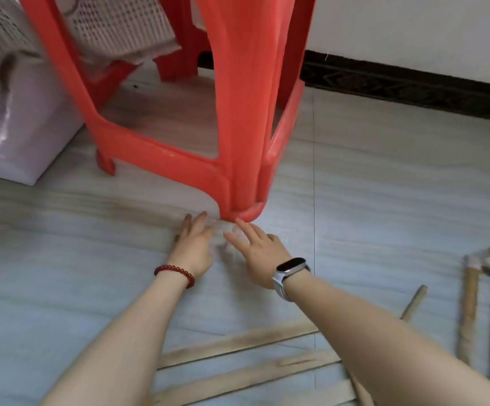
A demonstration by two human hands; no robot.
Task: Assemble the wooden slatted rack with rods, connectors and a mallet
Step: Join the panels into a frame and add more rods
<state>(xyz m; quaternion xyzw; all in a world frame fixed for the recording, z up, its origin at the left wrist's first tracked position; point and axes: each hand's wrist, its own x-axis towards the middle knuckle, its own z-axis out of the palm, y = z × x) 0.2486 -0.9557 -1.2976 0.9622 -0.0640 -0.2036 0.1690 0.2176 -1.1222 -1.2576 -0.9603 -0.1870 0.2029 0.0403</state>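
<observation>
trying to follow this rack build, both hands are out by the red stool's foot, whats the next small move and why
Probably bring the fingers down and close them on whatever small part lies by the red stool foot; blur hides what it is. Both the left hand and the right hand are spread, empty and converging there, while the loose wooden slats and the partly joined rods lie behind them untouched.

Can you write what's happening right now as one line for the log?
left hand: open, reaching | right hand: open, reaching | target: floor by red stool leg | wooden rods: untouched on floor
</observation>
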